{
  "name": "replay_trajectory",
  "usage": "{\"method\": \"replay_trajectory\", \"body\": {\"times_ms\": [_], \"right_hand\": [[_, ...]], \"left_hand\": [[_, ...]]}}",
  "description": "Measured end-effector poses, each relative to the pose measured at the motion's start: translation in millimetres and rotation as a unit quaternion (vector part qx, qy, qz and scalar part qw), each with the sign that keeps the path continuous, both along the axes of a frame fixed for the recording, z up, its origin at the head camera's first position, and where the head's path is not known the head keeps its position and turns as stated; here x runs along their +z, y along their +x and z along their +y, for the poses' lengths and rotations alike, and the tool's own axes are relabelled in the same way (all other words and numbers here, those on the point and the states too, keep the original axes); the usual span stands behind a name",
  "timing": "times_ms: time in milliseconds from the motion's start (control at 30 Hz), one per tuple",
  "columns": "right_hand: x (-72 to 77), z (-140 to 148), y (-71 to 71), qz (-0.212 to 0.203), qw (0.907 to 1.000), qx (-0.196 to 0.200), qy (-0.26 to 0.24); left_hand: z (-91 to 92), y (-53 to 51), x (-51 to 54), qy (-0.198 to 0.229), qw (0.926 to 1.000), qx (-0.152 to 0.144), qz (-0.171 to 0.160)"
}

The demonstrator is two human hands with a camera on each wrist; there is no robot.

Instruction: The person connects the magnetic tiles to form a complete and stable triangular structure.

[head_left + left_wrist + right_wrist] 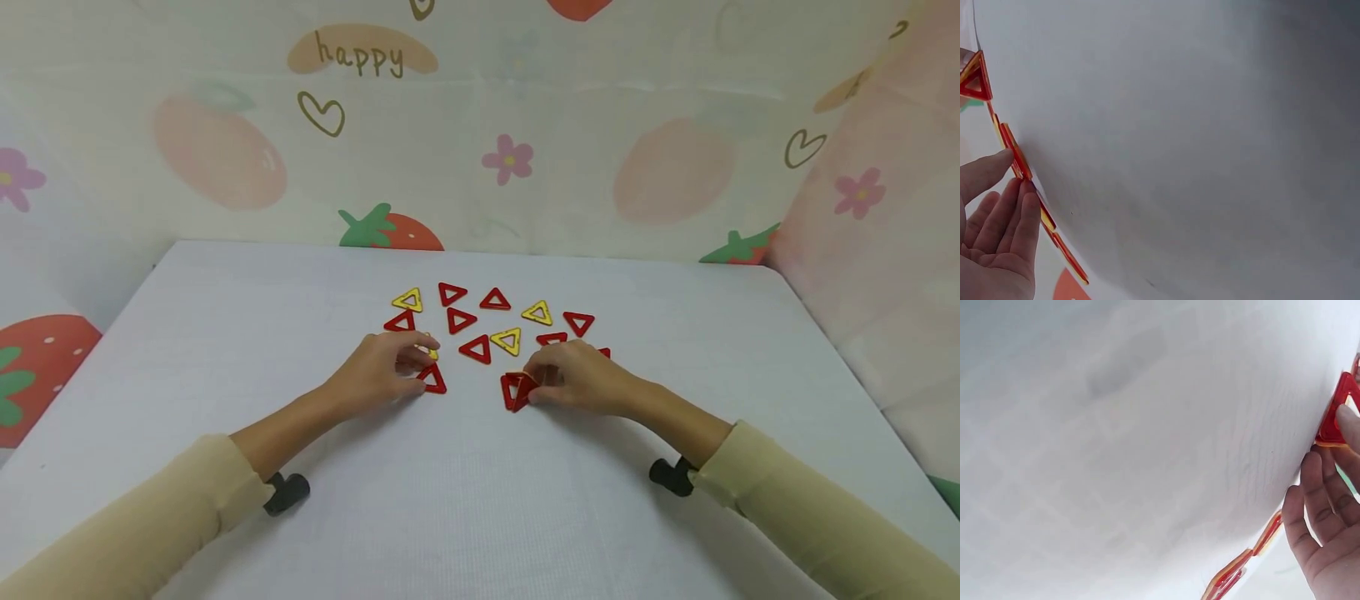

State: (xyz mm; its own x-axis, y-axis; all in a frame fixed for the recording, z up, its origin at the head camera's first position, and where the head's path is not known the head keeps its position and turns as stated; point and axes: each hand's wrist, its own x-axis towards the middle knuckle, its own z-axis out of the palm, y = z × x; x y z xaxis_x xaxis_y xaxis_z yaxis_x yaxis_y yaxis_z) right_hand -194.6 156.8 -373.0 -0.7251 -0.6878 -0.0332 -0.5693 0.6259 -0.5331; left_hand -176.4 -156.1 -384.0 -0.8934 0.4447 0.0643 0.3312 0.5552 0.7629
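Toward the middle of the table, my right hand (581, 377) holds a small upright shape of red triangle tiles (516, 390), its thumb against the near side. In the right wrist view, the thumb lies on a red triangular tile (1335, 419) and the other fingers are behind and below it. My left hand (378, 373) hovers low over a yellow triangle tile, which it partly hides. Its thumb is at the left corner of a red triangle tile (432, 379) lying flat. In the left wrist view, its fingers (1007, 222) are fairly straight beside the tiles.
Several loose red and yellow tiles lie beyond the hands, among them a yellow triangle (537, 312), a red triangle (495, 299) and another red triangle (579, 322). A white cloth covers the table (465, 500). A printed curtain (570, 100) hangs behind it.
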Motion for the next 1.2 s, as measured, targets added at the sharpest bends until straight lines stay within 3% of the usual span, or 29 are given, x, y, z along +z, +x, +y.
{"method": "replay_trajectory", "body": {"times_ms": [333,1200], "right_hand": [[-0.6,-2.7,-1.7,-0.008,1.0000,0.001,-0.005],[2.7,-8.5,-3.6,-0.033,0.9993,-0.012,0.015]], "left_hand": [[8.5,0.0,0.9,0.014,0.9991,-0.014,-0.037],[35.2,1.1,2.3,0.024,0.9948,-0.055,-0.083]]}}
